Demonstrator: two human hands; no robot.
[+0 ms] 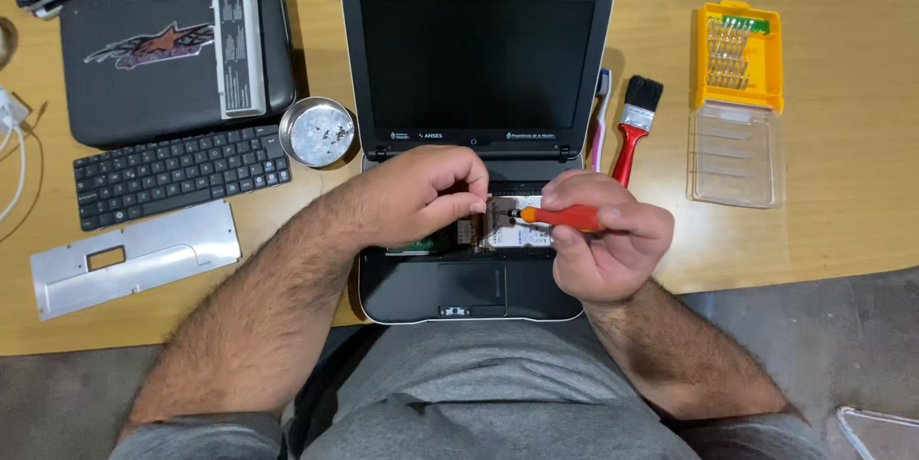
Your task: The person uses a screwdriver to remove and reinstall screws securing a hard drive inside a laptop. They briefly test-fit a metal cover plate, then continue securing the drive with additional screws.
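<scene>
Two hands work over the open netbook [476, 58] (keyboard removed): right hand [603, 240] clamps the orange screwdriver [565, 218], left hand [421, 197] fingers pinched together at its tip. A slip could gouge the exposed board.

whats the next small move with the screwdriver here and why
Probably seat the tip of the orange screwdriver squarely before turning. The right hand holds it level, pointing left toward the left hand, which pinches something small over the open laptop; the contact itself is hidden.
</scene>
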